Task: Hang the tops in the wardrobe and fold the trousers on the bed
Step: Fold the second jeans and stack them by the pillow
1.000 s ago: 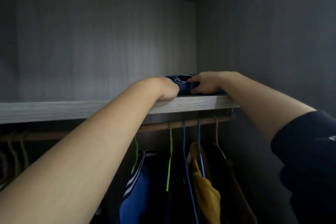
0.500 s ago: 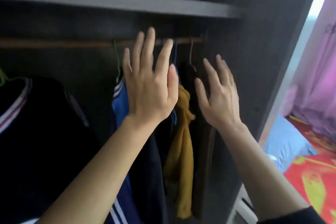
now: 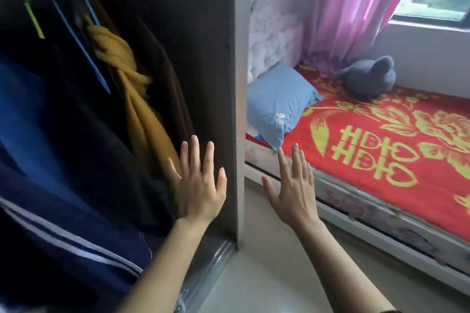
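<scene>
Our left hand is spread flat, gripping nothing, in front of the navy, black and mustard tops hanging inside the grey wooden wardrobe. Our right hand is likewise splayed and empty, beside the bed with the red-and-gold cover.

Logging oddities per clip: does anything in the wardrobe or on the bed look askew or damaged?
Two things. The mustard garment in the wardrobe hangs twisted into a knot, unlike the blue top nearby. The bed's side panel looks scuffed and chipped along its edge.
</scene>
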Tool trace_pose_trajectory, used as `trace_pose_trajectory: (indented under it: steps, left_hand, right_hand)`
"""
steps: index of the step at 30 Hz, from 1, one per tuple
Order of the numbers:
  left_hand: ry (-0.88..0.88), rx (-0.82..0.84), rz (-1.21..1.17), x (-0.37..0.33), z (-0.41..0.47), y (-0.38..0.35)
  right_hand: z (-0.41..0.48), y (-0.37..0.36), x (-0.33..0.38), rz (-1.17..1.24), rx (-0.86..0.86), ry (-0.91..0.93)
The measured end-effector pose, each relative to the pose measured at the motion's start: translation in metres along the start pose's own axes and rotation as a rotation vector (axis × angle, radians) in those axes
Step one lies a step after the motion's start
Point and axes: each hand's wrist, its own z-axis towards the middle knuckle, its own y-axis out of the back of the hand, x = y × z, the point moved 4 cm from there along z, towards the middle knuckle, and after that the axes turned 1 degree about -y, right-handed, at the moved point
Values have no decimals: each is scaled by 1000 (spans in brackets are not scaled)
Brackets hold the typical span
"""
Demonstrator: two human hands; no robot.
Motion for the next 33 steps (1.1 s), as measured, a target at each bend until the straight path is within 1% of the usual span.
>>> trace_pose_trajectory:
  steps: [3, 6, 11, 15, 17, 22, 25, 31, 33]
  left_hand:
    - [-106, 56, 25, -71, 9, -12]
    - [-185, 81, -30, -154, 12, -30]
    - [-389, 133, -161, -305, 6, -76]
    - [-596, 193, -177, -413, -7, -113]
    - [-648, 243, -188, -455, -9, -132]
    - [-704, 366, -252, -543, -13, -195]
    - [-752, 447, -255, -593, -10, -243]
    - [-802, 600, -278, -706, 30, -338]
    - [-862, 613, -275, -746, 45, -360]
  right_hand:
    - [-8, 31, -57, 16, -45, -69]
    - [-22, 72, -127, 2, -96, -153]
    - [-60, 139, -268, -61, -189, -355]
    - [-100, 174, -364, -85, -235, -524]
    - [-118, 183, -402, -92, -247, -605]
    - [-142, 183, -491, -107, -214, -787]
    - [-141, 176, -546, -139, -154, -871]
    - [-98, 193, -675, -220, -68, -996]
    - [-86, 208, -715, -213, -65, -1059]
